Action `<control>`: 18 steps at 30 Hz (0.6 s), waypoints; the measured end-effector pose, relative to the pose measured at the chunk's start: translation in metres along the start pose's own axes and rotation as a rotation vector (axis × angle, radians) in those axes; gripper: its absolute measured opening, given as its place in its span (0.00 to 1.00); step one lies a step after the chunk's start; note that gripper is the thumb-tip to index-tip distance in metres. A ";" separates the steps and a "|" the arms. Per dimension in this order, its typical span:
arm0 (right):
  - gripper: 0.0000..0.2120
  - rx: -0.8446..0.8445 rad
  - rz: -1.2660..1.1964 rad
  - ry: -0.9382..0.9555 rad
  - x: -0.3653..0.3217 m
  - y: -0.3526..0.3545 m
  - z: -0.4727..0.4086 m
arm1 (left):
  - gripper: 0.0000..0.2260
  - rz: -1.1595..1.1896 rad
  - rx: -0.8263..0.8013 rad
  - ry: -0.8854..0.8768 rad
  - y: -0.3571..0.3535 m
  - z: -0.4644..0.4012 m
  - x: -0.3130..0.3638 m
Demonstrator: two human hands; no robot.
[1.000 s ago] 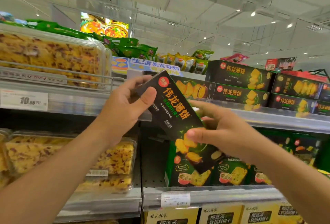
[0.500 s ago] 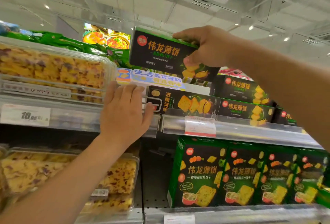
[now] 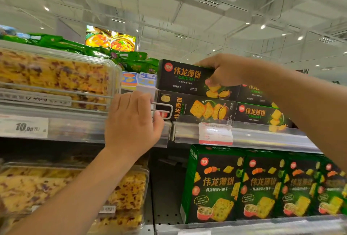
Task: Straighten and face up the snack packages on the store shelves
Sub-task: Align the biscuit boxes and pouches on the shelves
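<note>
Right grip (image 3: 223, 74) curled round black cracker box (image 3: 187, 78), front outward, resting atop sideways box (image 3: 195, 108) beneath. Left grip (image 3: 131, 122) relaxed, flat on shelf rail (image 3: 78, 129). Sideways box left to turn.

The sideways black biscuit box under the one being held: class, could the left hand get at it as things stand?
Probably yes. The left hand rests at the wire divider right beside the sideways black box, whose front is exposed, though the held black box sits on top.
</note>
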State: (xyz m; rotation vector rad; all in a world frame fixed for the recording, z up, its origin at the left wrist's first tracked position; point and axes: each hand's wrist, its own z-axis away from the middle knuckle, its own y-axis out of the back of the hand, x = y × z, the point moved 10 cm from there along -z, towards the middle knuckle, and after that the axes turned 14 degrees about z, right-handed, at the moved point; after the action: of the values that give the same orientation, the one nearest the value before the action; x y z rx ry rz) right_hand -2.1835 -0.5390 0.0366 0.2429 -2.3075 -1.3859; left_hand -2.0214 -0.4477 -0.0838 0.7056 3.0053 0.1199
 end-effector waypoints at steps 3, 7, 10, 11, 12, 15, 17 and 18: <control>0.24 -0.019 0.012 0.004 -0.001 -0.001 0.002 | 0.14 -0.034 -0.059 0.029 -0.003 -0.001 0.000; 0.23 -0.010 0.001 0.008 -0.005 0.002 0.005 | 0.12 -0.101 -0.118 0.035 -0.006 -0.003 -0.001; 0.22 -0.016 0.023 0.008 -0.007 0.004 0.007 | 0.11 -0.113 -0.120 0.021 -0.006 -0.003 0.001; 0.22 -0.018 0.039 0.008 -0.008 0.004 0.008 | 0.11 -0.117 -0.124 0.021 -0.006 -0.003 0.001; 0.22 -0.019 0.052 0.009 -0.009 0.003 0.008 | 0.11 -0.121 -0.129 0.025 -0.007 -0.003 0.000; 0.21 -0.011 0.062 -0.006 -0.010 0.001 0.010 | 0.11 -0.129 -0.148 0.037 -0.009 -0.003 -0.001; 0.21 -0.001 0.065 -0.018 -0.009 -0.001 0.011 | 0.11 -0.136 -0.161 0.047 -0.010 -0.003 -0.003; 0.22 -0.003 0.057 -0.022 -0.009 -0.002 0.010 | 0.11 -0.137 -0.166 0.050 -0.010 -0.003 -0.003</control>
State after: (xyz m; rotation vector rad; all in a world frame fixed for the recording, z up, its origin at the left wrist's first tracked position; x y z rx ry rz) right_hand -2.1801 -0.5284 0.0279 0.1603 -2.3119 -1.3699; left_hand -2.0229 -0.4584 -0.0820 0.4864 3.0324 0.3814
